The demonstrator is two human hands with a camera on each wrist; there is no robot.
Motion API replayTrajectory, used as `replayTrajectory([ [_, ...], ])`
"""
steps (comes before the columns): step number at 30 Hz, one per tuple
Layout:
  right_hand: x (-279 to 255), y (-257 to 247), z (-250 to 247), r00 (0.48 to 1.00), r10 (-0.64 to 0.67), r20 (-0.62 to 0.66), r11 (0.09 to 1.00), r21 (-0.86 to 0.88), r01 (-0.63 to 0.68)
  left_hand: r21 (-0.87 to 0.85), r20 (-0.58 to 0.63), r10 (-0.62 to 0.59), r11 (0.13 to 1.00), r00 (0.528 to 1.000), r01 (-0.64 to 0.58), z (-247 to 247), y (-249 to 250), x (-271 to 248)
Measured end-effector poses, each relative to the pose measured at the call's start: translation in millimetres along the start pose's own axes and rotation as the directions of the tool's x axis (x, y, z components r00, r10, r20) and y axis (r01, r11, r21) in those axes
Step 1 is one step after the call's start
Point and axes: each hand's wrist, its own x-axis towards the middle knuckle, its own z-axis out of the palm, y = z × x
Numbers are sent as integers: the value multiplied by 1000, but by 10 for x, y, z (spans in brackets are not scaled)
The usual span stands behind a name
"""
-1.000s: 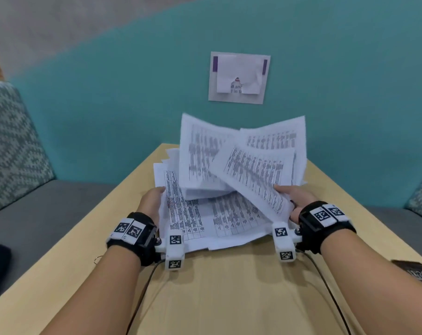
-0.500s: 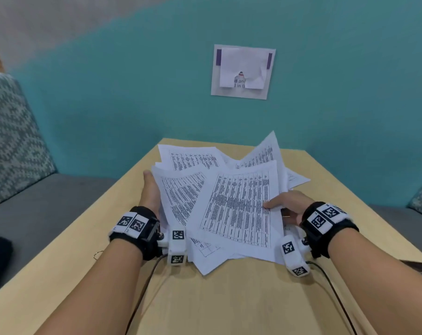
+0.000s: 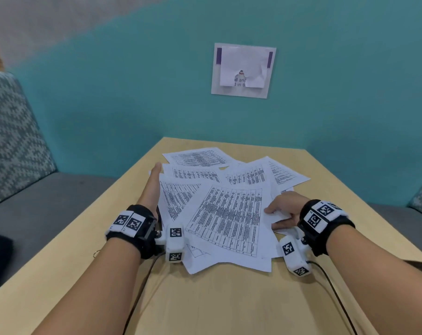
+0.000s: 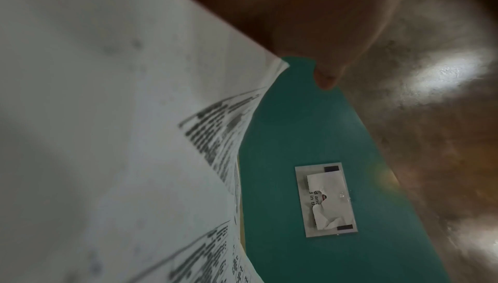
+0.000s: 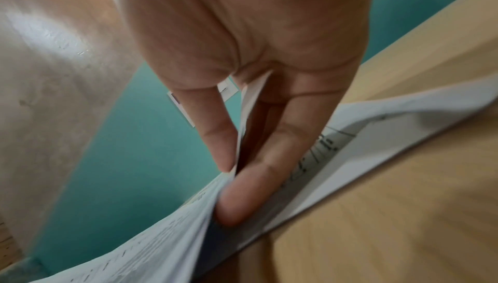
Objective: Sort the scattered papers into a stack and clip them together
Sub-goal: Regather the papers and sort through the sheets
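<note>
Since a second ago, when we held the papers (image 3: 219, 209) lifted and fanned up off the table (image 3: 205, 298), they have come down and now lie spread flat on it in a loose, overlapping heap, corners pointing every way, around the middle of the tabletop. Our left hand (image 3: 152, 187) sits at the heap's 9 o'clock edge, fingers straight and together, laid flat along the side of the sheets and pressing against them; in the left wrist view the hand (image 4: 310, 21) shows above a blurred printed sheet (image 4: 107, 138), and we see no curl in it. Our right hand (image 3: 283, 210) is at the heap's 3 o'clock edge. In the right wrist view its thumb (image 5: 213, 130) lies on top of the sheets and its fingers (image 5: 258, 181) run beneath them, so the hand (image 5: 256, 53) pinches the right edge of the papers (image 5: 167, 234) between them, that edge raised a little off the table (image 5: 404, 213). One sheet lies farthest out at 12 o'clock, another juts toward 2 o'clock, and a corner pokes out toward us at 6 o'clock. On the teal wall (image 3: 132, 93) beyond the table, at 12 o'clock, hangs a small notice (image 3: 243, 70) with torn white paper over it. A grey sofa (image 3: 36, 201) with a patterned cushion (image 3: 9, 136) stands off at 9 o'clock.
</note>
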Motion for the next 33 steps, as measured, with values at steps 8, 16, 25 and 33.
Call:
replayTrajectory([
  [8,-55,-43,136,998,24,66,999,-24,-22,470,-43,47,882,998,-21,-147,-59,153],
  [16,-117,-108,153,997,-46,58,996,78,41,236,-33,163,960,986,-151,21,77,-127],
  [25,-95,-66,118,911,-206,358,908,418,41,134,-120,60,990,991,-44,-14,122,-158],
  [33,177,-181,354,957,-41,286,996,-59,61,459,-86,52,889,995,-6,-14,77,-214],
])
